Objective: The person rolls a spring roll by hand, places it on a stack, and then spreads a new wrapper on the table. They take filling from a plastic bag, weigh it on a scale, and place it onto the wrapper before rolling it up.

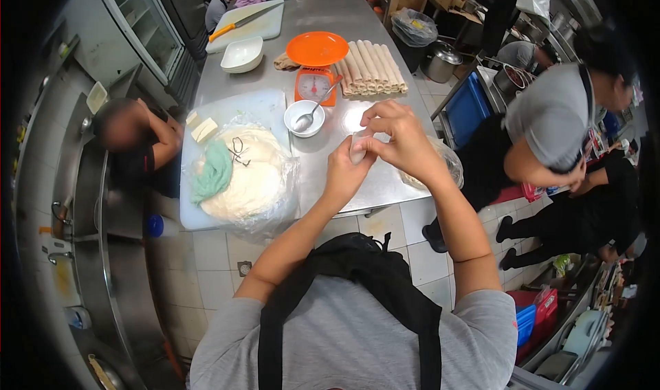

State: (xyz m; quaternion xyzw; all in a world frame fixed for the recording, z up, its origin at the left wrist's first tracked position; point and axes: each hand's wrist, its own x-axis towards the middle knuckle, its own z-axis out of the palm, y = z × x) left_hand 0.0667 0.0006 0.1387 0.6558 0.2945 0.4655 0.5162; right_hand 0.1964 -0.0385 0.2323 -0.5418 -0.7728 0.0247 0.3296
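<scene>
In front of my chest, above the steel table, my left hand point(346, 170) is closed round a small pale roll point(357, 147), whose whitish end shows between the fingers. My right hand point(402, 139) is pinched at the top of this roll; its fingertips partly hide it. Below my right forearm lies a clear plastic bag point(450, 162) with pale contents, partly covered. Beyond my hands, long pale rolls point(371, 67) are stacked in rows. Left of them are a white bowl with a spoon point(302, 120) and an orange kitchen scale point(316, 86) carrying an orange plate point(317, 48).
On the left, a white board point(192, 208) bears a large plastic-wrapped pale mass point(251, 177), a green cloth point(213, 172) and pale blocks point(203, 129). Farther back are white dishes point(243, 54) and a knife point(246, 20). Co-workers stand at right point(550, 115) and left point(141, 146).
</scene>
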